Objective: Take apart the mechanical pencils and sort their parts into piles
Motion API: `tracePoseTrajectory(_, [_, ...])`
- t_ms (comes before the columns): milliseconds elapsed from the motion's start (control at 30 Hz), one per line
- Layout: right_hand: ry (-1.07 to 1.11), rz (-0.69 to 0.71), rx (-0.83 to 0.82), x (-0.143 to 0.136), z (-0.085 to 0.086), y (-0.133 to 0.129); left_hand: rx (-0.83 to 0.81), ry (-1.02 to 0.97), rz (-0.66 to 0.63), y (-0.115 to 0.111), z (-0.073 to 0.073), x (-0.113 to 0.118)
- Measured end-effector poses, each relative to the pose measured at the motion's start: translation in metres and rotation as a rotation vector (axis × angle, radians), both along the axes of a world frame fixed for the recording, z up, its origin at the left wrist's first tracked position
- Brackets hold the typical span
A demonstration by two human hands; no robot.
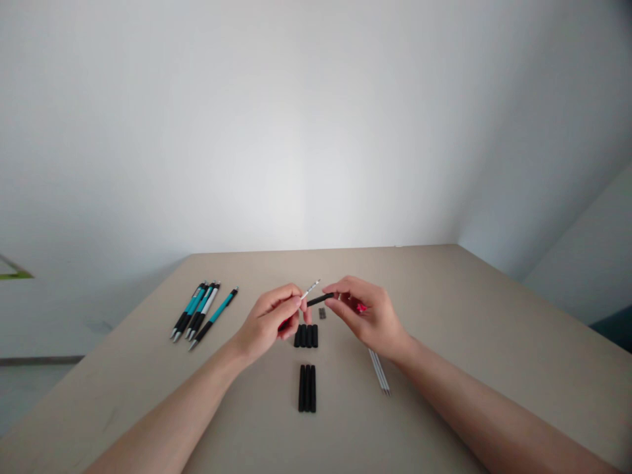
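My left hand (275, 315) pinches a thin white pen refill (310, 289) that points up and to the right. A black pen barrel (320, 299) lies between the two hands; the thumb and fingertips of my right hand (364, 313) grip its right end. Its left end comes close to my left fingers, and I cannot tell whether they touch. Small pinkish-red spots show at both hands, too small to name. Below the hands, short black tubes (307, 336) lie in a row, with three longer black tubes (307, 388) nearer me.
Several assembled pens (213, 319), mostly blue and black, lie at the left of the beige table (419, 276). More white refills (379, 373) lie under my right wrist, partly hidden. Small grey metal pieces (322, 313) sit behind the short tubes. A pale wall (296, 131) borders the table's far edge.
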State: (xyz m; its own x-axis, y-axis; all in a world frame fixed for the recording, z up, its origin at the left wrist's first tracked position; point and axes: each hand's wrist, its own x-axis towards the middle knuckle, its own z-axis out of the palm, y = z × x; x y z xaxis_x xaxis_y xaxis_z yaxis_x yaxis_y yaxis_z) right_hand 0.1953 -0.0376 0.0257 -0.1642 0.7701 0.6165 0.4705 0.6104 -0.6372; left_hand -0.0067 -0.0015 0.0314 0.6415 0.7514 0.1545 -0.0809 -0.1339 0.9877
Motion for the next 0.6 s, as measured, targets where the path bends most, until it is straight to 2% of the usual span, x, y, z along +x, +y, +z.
tracePoseTrajectory(367, [0.204,0.104,-0.132,-0.0008,-0.0005,0.0026,-0.024,0.026,-0.101,-0.0039,0.0025,-0.0011])
tracePoseTrajectory(600, [0.339,0.155,-0.304,-0.0033,0.0033,0.0014,-0.039,0.061,-0.141,-0.0031,0.0024,-0.0006])
